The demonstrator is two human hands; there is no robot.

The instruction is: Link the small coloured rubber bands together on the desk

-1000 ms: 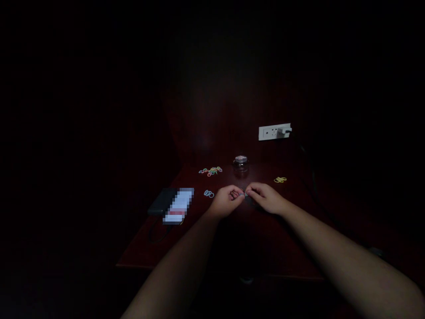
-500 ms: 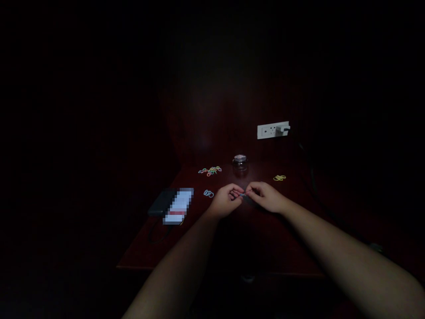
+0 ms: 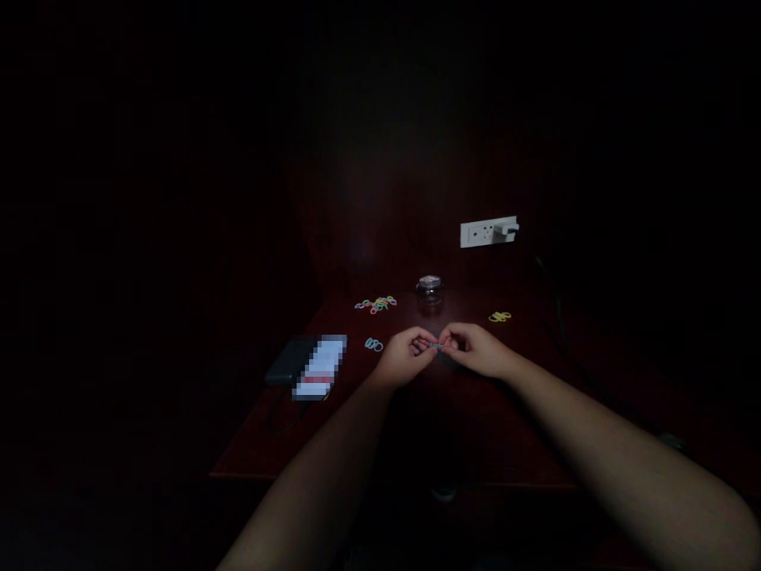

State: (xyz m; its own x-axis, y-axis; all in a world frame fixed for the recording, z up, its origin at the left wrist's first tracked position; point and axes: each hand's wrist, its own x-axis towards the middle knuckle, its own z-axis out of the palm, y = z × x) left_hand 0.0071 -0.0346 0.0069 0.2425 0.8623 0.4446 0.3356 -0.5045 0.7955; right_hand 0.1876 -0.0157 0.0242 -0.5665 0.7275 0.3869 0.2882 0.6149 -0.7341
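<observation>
Dark scene, light falls mainly on the table (image 3: 476, 444). Left hand (image 3: 407, 357) and right hand (image 3: 476, 349) meet near mid-table, fingertips pinching a small bluish item (image 3: 436, 346) between them; too small to make out. Blue bands (image 3: 369, 343) just left of the left hand. Mixed-color bands (image 3: 381, 304) in a loose heap farther back, lidded clear jar (image 3: 430, 296) upright to their right. Yellow bands (image 3: 500, 317) beyond the right hand, off to the right. Pixelated bright screen (image 3: 319, 369) at left beside a black box (image 3: 288, 363). White wall socket (image 3: 476, 234) behind, plug (image 3: 506, 229) in it.
</observation>
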